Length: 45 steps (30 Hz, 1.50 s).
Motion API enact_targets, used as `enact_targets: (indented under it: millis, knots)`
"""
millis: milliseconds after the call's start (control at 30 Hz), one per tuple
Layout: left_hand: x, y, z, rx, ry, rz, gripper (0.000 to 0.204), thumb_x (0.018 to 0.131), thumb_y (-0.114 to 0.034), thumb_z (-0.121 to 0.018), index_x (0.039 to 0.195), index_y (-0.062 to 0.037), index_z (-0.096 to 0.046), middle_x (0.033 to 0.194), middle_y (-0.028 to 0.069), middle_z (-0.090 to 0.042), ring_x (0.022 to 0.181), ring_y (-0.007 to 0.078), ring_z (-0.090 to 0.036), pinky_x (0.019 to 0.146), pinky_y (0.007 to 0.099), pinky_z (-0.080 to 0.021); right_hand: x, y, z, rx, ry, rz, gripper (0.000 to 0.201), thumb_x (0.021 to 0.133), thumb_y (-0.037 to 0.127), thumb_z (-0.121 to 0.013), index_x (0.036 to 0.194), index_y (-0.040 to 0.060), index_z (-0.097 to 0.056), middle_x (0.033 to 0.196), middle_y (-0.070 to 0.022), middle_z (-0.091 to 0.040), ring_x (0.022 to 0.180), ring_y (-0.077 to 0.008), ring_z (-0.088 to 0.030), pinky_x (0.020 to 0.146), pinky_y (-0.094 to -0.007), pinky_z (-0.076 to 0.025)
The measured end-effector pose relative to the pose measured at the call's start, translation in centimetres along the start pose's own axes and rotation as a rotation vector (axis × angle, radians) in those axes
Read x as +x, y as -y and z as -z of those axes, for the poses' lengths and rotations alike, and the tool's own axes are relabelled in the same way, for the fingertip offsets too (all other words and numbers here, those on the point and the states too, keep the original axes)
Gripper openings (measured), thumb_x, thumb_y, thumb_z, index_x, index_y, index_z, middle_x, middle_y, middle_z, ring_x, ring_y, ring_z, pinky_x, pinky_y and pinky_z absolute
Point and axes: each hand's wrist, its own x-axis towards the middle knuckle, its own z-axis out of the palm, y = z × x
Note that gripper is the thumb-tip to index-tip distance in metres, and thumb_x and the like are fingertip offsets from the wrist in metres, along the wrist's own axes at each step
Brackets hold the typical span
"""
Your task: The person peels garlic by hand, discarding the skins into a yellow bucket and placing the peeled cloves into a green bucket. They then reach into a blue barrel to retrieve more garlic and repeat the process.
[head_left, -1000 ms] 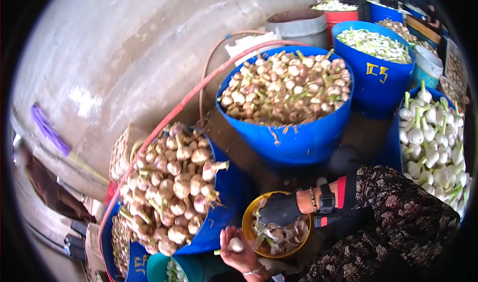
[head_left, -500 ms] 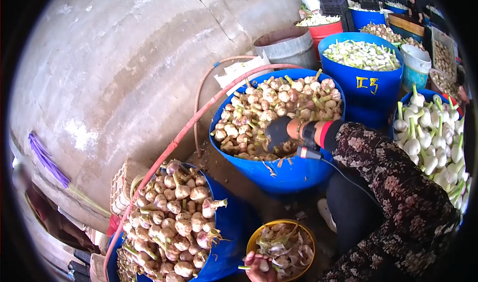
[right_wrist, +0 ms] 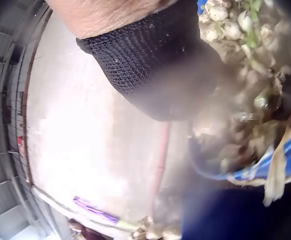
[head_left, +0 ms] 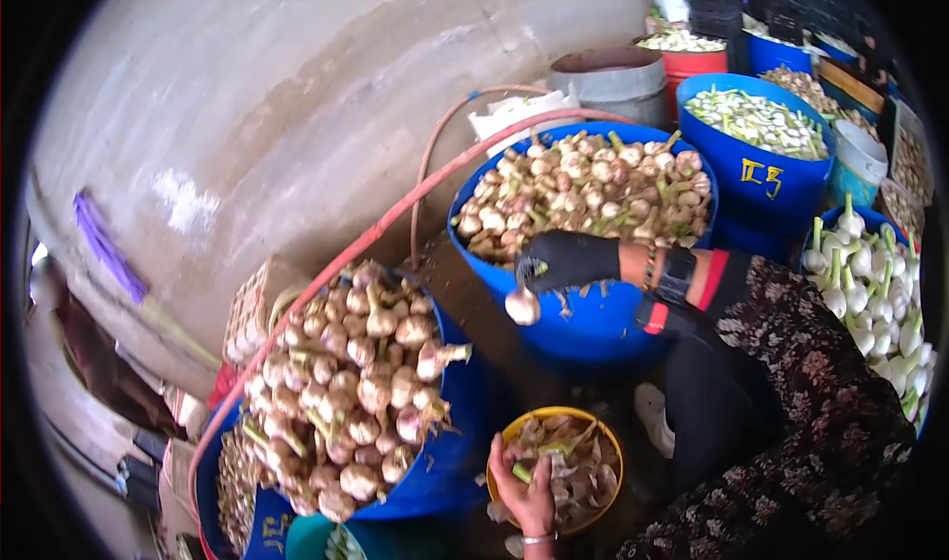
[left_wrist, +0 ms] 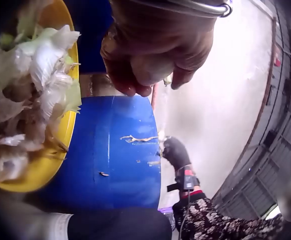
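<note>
My right hand (head_left: 568, 260), in a dark glove, pinches a garlic bulb (head_left: 522, 306) that hangs at the near left rim of a blue barrel (head_left: 593, 318) heaped with unpeeled garlic. In the right wrist view the dark glove (right_wrist: 155, 65) is blurred toward its fingers, and the bulb is hidden. My bare left hand (head_left: 526, 499) is over the left side of a yellow bucket (head_left: 615, 481) holding loose garlic skins. In the left wrist view its fingers curl round a pale, peeled garlic bulb (left_wrist: 150, 70); a green stem (head_left: 522, 473) shows between fingers and thumb in the head view.
On the left, another blue barrel (head_left: 460, 392) is piled with unpeeled bulbs. Cleaned white garlic (head_left: 870, 293) fills a container at the right. A red hose (head_left: 395, 209) arches past the barrels along the wall. My shoe (head_left: 652, 420) is beside the yellow bucket.
My right hand went from the yellow bucket into the far barrel's garlic, then came back to its rim with a bulb. The left hand stayed near the yellow bucket, its palm turning.
</note>
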Motion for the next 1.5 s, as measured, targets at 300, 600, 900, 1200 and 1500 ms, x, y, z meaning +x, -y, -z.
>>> enact_targets:
  millis: [300, 600, 900, 1200, 1500]
  knots:
    - [-1.8, -0.2, 2.4, 0.393, -0.092, -0.213, 0.051, 0.080, -0.008, -0.074, 0.126, -0.0002, -0.053, 0.107, 0.0107, -0.060, 0.100, 0.0195, -0.058, 0.085, 0.0300, -0.048, -3.9, 8.5, -16.1, 0.331, 0.350, 0.156, 0.031, 0.091, 0.026, -0.060, 0.109, 0.0013, -0.061, 0.093, -0.0130, -0.065, 0.084, -0.0205, -0.061, 0.076, -0.0328, -0.050]
    - [-1.6, -0.9, 3.2, -0.218, -0.228, 0.033, 0.050, 0.080, -0.020, -0.077, 0.117, 0.0047, -0.054, 0.094, 0.0066, -0.063, 0.077, 0.0119, -0.058, 0.073, 0.0245, -0.048, -7.6, 8.6, -19.8, 0.458, 0.325, -0.086, 0.035, 0.096, 0.015, -0.053, 0.127, -0.0006, -0.053, 0.111, -0.0121, -0.064, 0.097, -0.0169, -0.060, 0.085, -0.0343, -0.050]
    - [-1.5, -0.5, 3.0, 0.372, -0.253, -0.194, 0.048, 0.074, -0.016, -0.078, 0.114, 0.0011, -0.058, 0.100, 0.0138, -0.061, 0.092, 0.0298, -0.060, 0.083, 0.0357, -0.048, -8.5, 6.4, -21.7, 0.695, 0.321, -0.266, 0.021, 0.095, 0.014, -0.054, 0.110, -0.0001, -0.058, 0.076, -0.0064, -0.062, 0.065, -0.0110, -0.052, 0.061, -0.0312, -0.048]
    - [-1.8, -0.1, 4.1, -0.835, 0.054, 0.308, 0.050, 0.094, -0.045, -0.048, 0.115, -0.0007, -0.056, 0.086, 0.0151, -0.062, 0.063, 0.0224, -0.058, 0.062, 0.0352, -0.049, -8.1, 4.9, -21.2, 0.549, 0.271, -0.040, 0.029, 0.090, 0.006, -0.055, 0.118, 0.0016, -0.061, 0.102, -0.0115, -0.068, 0.091, -0.0185, -0.063, 0.083, -0.0350, -0.049]
    - [-1.7, 0.1, 2.9, -0.640, 0.045, 0.245, 0.035, 0.095, -0.029, -0.051, 0.121, -0.0059, -0.043, 0.086, 0.0156, -0.061, 0.061, 0.0263, -0.060, 0.060, 0.0375, -0.052, -7.4, 6.5, -18.9, 0.601, 0.390, -0.178, 0.041, 0.091, 0.019, -0.063, 0.128, 0.0027, -0.052, 0.108, -0.0064, -0.063, 0.101, -0.0113, -0.054, 0.088, -0.0306, -0.048]
